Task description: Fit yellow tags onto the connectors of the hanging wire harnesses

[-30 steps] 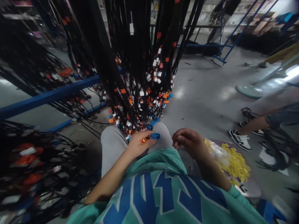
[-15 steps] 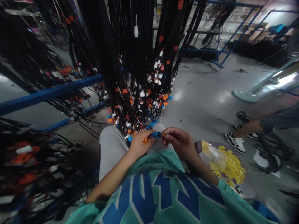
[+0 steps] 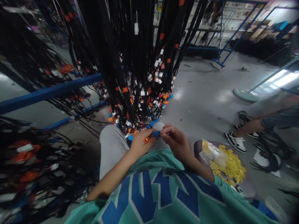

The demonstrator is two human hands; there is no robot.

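Above my lap, my left hand [image 3: 142, 142] is closed around a small blue connector [image 3: 156, 133]. An orange connector [image 3: 146, 139] shows against the back of the same hand, near the thumb. The fingers of my right hand [image 3: 174, 138] are pinched together at the open right end of the blue connector. Whatever lies between those fingertips is hidden by them. Just beyond both hands hang thick bundles of black cables [image 3: 137, 62], ending in many white, orange and blue connectors [image 3: 142, 93].
At my right, a stool [image 3: 198, 151] bears a pile of yellow clips [image 3: 230, 166] and a clear plastic bag [image 3: 213, 152]. A blue rail [image 3: 51, 88] crosses on the left over more cables. Another person's leg and shoe [image 3: 235, 142] are at the right, near a round stand base [image 3: 245, 95].
My right hand has moved left, bringing its fingertips up against the blue connector's end. A small yellow-orange piece seen at those fingertips before is now hidden. My left hand keeps its hold.
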